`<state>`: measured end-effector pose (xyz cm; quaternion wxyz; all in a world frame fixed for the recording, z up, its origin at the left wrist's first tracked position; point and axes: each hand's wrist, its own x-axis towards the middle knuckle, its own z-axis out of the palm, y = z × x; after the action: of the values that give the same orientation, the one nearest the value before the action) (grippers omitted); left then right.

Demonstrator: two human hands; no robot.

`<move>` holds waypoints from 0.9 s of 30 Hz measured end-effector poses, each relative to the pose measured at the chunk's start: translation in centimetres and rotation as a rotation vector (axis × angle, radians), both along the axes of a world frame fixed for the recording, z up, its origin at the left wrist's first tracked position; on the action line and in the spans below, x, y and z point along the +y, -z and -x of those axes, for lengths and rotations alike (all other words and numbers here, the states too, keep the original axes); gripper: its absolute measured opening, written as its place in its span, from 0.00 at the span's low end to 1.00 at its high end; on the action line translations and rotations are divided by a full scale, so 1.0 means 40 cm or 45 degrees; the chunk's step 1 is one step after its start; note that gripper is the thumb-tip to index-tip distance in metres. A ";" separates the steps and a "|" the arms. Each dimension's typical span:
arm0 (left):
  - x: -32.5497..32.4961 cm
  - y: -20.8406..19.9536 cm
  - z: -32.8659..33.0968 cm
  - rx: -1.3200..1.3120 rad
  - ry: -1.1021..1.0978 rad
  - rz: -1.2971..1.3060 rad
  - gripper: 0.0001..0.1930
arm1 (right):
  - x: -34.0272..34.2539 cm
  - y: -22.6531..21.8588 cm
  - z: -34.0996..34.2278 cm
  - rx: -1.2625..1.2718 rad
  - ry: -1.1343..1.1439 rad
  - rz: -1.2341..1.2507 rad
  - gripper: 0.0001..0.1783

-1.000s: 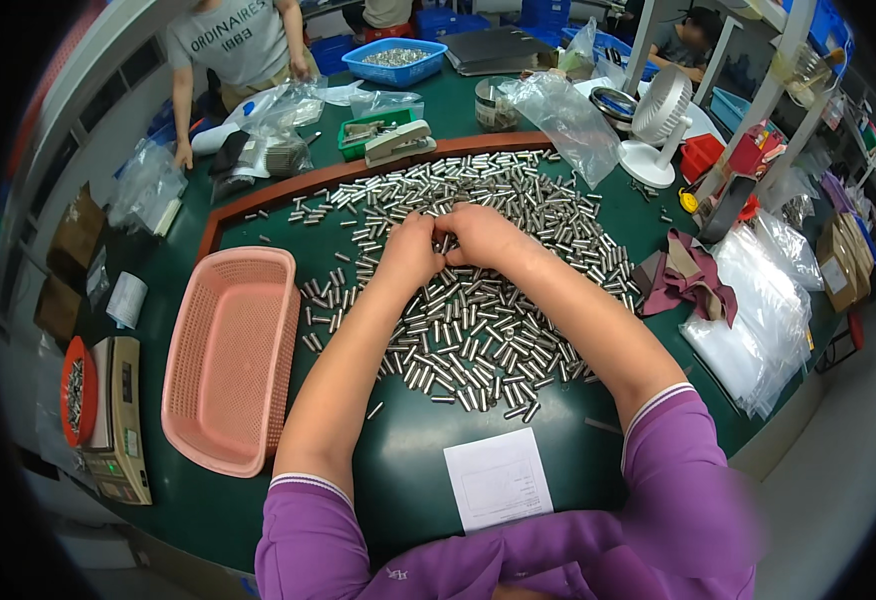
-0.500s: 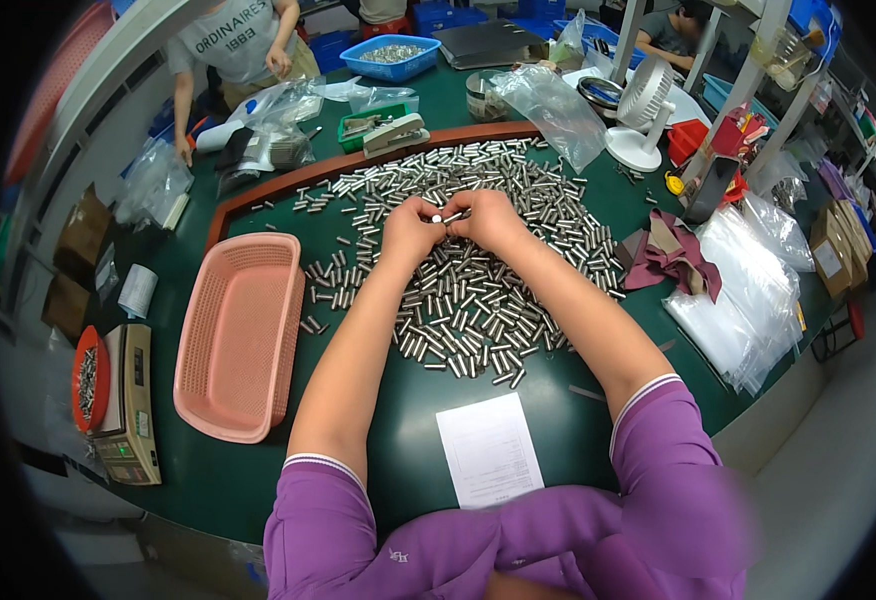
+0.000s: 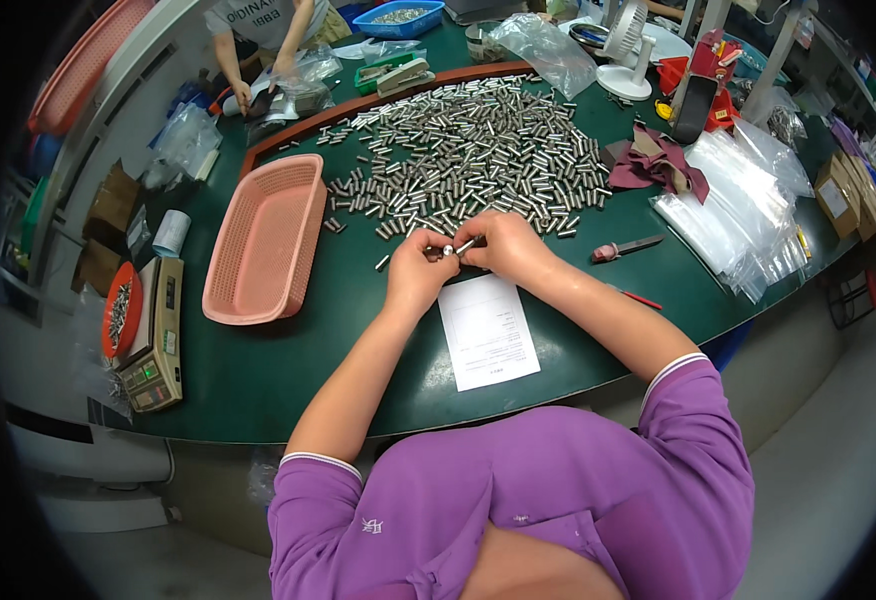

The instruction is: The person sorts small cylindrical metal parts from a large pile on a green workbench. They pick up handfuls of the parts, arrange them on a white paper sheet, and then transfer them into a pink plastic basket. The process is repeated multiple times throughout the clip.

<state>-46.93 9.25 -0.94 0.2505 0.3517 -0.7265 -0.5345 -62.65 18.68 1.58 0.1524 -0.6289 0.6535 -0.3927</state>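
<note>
A wide heap of short silver metal pins (image 3: 488,150) covers the middle of the green table. At the heap's near side, just above the top edge of a printed white sheet (image 3: 488,340), my two hands meet. My left hand (image 3: 422,272) is closed, its fingertips pinching a metal pin (image 3: 448,251) with a bright round end. My right hand (image 3: 506,246) is closed too, thumb and fingers on another slim metal pin (image 3: 469,246) close to the first. Fingers partly cover both pieces. A single loose pin (image 3: 382,263) lies beside my left hand.
A pink plastic basket (image 3: 310,250) stands left, beyond it a scale (image 3: 165,340) with a red bowl (image 3: 136,310). At right lie a wrapped-handle blade (image 3: 626,248), a maroon cloth (image 3: 658,165) and clear bags (image 3: 728,200). A wooden rail (image 3: 358,105) borders the heap. Another person's hands (image 3: 258,90) work at far left.
My hands have come back toward me from over the heap to its near edge, still pinching pins. The view has tilted downward. The other person's hand has moved onto dark items.
</note>
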 end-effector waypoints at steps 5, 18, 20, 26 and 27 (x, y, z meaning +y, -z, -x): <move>0.057 0.025 -0.033 -0.152 -0.001 0.475 0.14 | 0.048 0.059 -0.041 -0.028 0.012 0.100 0.14; 0.095 0.004 -0.112 -0.119 0.065 0.585 0.20 | 0.159 0.019 -0.060 0.243 0.087 -0.016 0.20; 0.085 0.011 -0.124 -0.175 0.016 0.843 0.19 | 0.165 0.018 -0.065 0.304 0.131 -0.040 0.18; 0.053 0.019 -0.125 -0.265 0.061 1.021 0.13 | 0.150 0.046 -0.063 0.412 0.151 -0.040 0.11; 0.050 0.016 -0.124 -0.283 0.080 0.949 0.12 | 0.155 0.052 -0.057 0.415 0.161 -0.015 0.10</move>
<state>-41.98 11.26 -1.58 0.2645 0.2699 -0.9040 -0.2000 -60.37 24.89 -0.51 0.0231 -0.6411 0.7099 -0.2905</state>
